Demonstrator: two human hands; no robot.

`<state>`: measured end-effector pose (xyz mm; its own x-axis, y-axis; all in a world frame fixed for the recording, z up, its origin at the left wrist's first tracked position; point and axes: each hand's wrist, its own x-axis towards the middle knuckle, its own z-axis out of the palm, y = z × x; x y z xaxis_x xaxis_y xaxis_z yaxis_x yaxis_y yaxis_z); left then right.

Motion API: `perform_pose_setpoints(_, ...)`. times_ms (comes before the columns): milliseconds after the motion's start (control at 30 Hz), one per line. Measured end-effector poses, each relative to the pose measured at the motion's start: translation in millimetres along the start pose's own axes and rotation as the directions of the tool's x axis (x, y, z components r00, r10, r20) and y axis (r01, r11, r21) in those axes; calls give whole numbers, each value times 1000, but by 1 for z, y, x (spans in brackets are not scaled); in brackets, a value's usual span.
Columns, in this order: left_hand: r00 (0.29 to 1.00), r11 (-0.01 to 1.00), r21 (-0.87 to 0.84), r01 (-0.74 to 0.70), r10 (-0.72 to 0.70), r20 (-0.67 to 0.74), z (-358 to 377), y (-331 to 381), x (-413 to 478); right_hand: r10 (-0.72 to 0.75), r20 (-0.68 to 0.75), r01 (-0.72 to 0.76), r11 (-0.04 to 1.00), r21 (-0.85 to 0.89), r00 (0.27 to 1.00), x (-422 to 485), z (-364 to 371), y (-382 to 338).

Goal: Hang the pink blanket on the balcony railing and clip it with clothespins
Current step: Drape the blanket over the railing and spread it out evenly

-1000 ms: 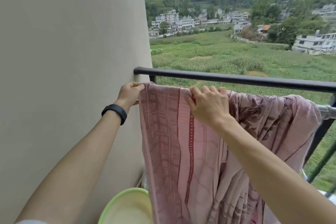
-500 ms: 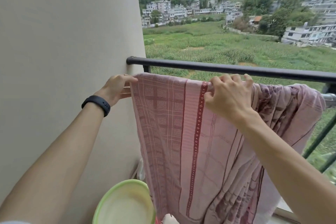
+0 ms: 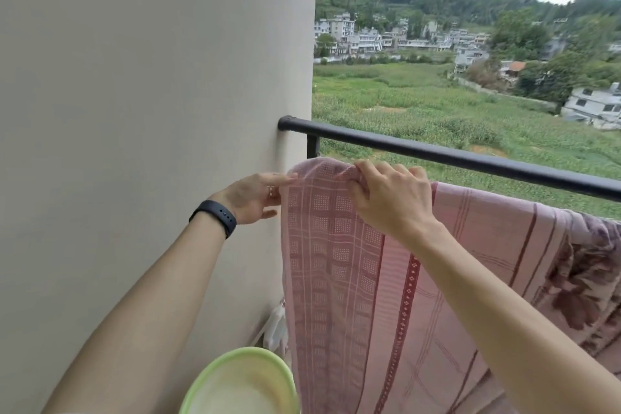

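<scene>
Right hand (image 3: 393,198) pinches the blanket (image 3: 336,279) top fold, left hand (image 3: 255,197) at nine o'clock meets its edge, grip unclear: spreading now, clothespins next.

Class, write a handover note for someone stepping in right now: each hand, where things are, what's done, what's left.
Left hand: at the wall-side edge of the pink blanket, index finger straight on it; pinch unclear.
Right hand: grips the blanket's top fold.
Blanket hangs draped just below the black railing.
Done: hung.
Left: smooth it out and clip it; no clothespins in view.
</scene>
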<state>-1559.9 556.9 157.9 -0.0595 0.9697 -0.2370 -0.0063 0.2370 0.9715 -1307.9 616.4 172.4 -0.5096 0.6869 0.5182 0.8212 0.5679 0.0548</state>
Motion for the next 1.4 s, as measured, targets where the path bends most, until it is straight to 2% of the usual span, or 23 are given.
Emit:
perform_pose_setpoints(100,998,996,72,43,-45,34,4,2,0,-27,-46,24,998,-61,999,-21,-7,27)
perform_pose_setpoints(133,1000,995,98,4,-7,31,10,7,0,-25,-50,21,997,-76,998,-28,-10,36)
perform_pose_setpoints(200,989,982,147,-121,132,-63,31,18,4,-1,-42,-4,994,-112,999,-43,-19,56)
perform_pose_setpoints(300,901,924,267,-273,343,-267,68,32,18,46,-4,-46,987,-153,999,-58,-31,73)
perform_pose_setpoints(500,768,831,514,-212,467,-438,83,14,30,170,0,-164,950,-267,985,-78,-50,90)
perform_pose_setpoints(533,760,822,541,-180,465,-454,82,12,29,188,5,-180,951,-252,982,-83,-52,96)
perform_pose_setpoints(633,802,842,528,-111,390,-453,84,7,25,199,6,-193,956,-221,980,-97,-53,106)
perform_pose_setpoints(667,787,848,517,-118,398,-472,87,6,23,195,3,-190,958,-213,981,-100,-53,107)
perform_pose_setpoints(700,735,829,540,-144,456,-503,92,5,19,187,3,-183,963,-199,982,-102,-53,108)
perform_pose_setpoints(733,651,769,615,-174,558,-515,99,4,16,169,5,-166,971,-173,986,-104,-53,109)
perform_pose_setpoints(767,563,657,729,-193,683,-466,110,5,12,141,3,-140,982,-129,990,-107,-56,110)
perform_pose_setpoints(833,460,336,917,-214,863,-209,138,6,9,104,-49,-105,994,-25,993,-112,-62,112)
perform_pose_setpoints(867,444,205,955,-215,892,-92,153,6,9,112,-94,-114,993,-8,989,-115,-67,116)
perform_pose_setpoints(933,466,67,981,-180,885,25,176,3,12,172,-155,-182,982,-57,973,-126,-76,132)
perform_pose_setpoints(1000,484,9,993,-114,874,48,180,-5,16,267,-136,-283,951,-121,954,-146,-81,154)
perform_pose_setpoints(1033,471,2,996,-86,881,39,178,-8,17,301,-123,-317,939,-137,946,-157,-83,166)
perform_pose_setpoints(1200,451,80,996,-32,891,-57,191,-5,11,264,-220,-274,962,-15,939,-186,-88,202)
perform_pose_setpoints(1300,407,58,990,-126,913,-2,211,-12,1,392,-277,-412,911,-18,877,-198,-79,207)
perform_pose_setpoints(1400,436,33,962,-272,895,93,254,-14,3,370,-211,-401,908,-125,905,-194,-63,193)
